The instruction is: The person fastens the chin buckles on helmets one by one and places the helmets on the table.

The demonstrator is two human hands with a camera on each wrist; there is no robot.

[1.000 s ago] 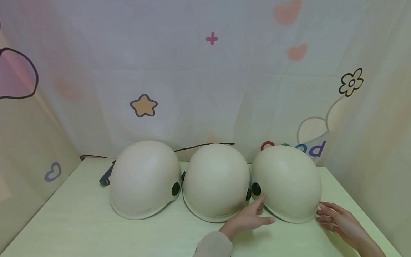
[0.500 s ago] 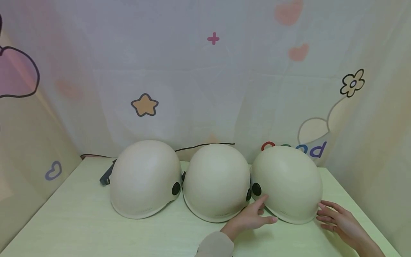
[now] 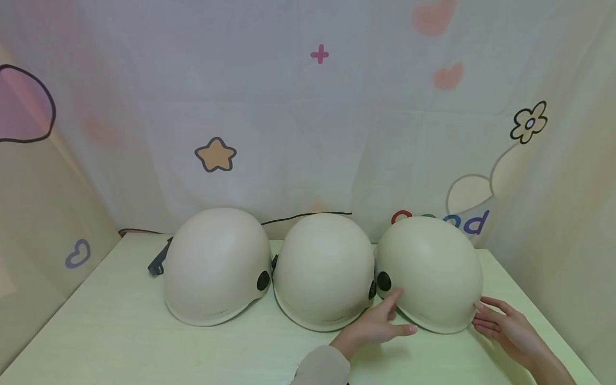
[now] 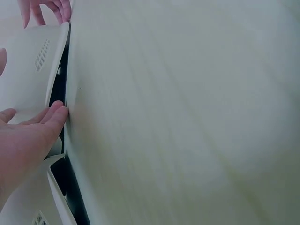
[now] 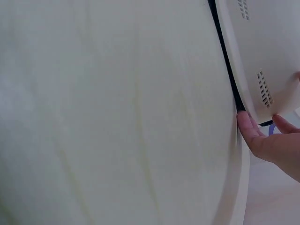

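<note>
Three cream helmets stand in a row on the table, with the left helmet (image 3: 216,262) and middle helmet (image 3: 323,267) beside the right helmet (image 3: 430,272). My left hand (image 3: 372,326) reaches to the right helmet's lower left side, index finger extended below its round black disc (image 3: 383,281) and thumb spread along the front. In the left wrist view its fingertips (image 4: 57,108) lie right at the rim. On the other side, my right hand (image 3: 512,329) touches the lower right edge with loosely bent fingers; in the right wrist view, fingertips (image 5: 241,116) meet the rim near a vent (image 5: 265,89).
The pale table (image 3: 202,355) extends in front of the helmets. A printed curtain (image 3: 289,133) hangs close behind and along both sides. A dark strap (image 3: 160,260) sticks out left of the left helmet, and a black line (image 3: 308,215) shows behind the row.
The right hand's fingers have drawn slightly closer together at the helmet's edge. The left hand and all three helmets keep their places; the head view has shifted slightly.
</note>
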